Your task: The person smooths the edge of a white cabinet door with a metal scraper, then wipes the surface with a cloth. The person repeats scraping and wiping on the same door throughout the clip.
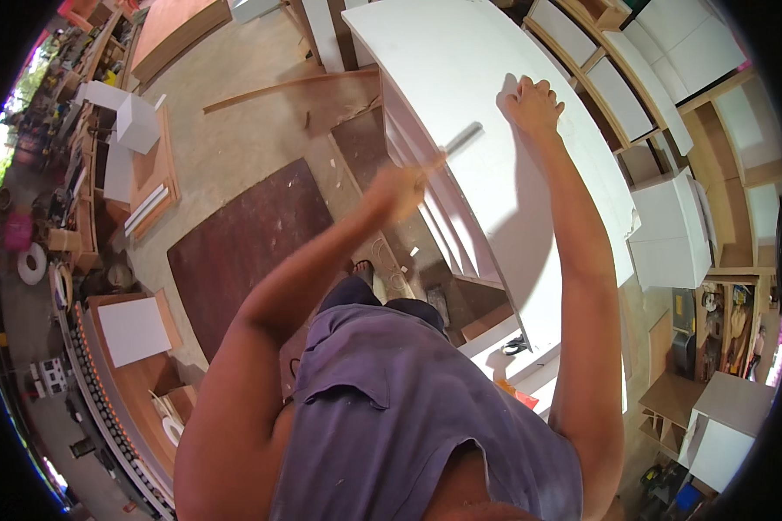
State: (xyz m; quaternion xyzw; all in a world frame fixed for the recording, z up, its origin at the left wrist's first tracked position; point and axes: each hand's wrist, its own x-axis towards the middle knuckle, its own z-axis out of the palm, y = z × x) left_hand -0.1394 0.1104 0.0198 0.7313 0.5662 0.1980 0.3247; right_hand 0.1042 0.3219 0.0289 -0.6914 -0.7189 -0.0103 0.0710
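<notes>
So there's a grey metal tool [464,137], motion-blurred, held out over the near-left edge of a big white panel [447,65] — the left hand [397,193] has its fingers wrapped around the other end. The right hand [537,106] is palm-down on that same panel farther up, fingers bent and a bit apart. Past that — a dark reddish board [248,252] on the floor to the left, and a white cabinet [672,234] over on the right.

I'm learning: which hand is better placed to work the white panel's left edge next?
Probably the left hand: it grips a blurred grey tool close by, while the right hand appears to rest on the white panel.
</notes>
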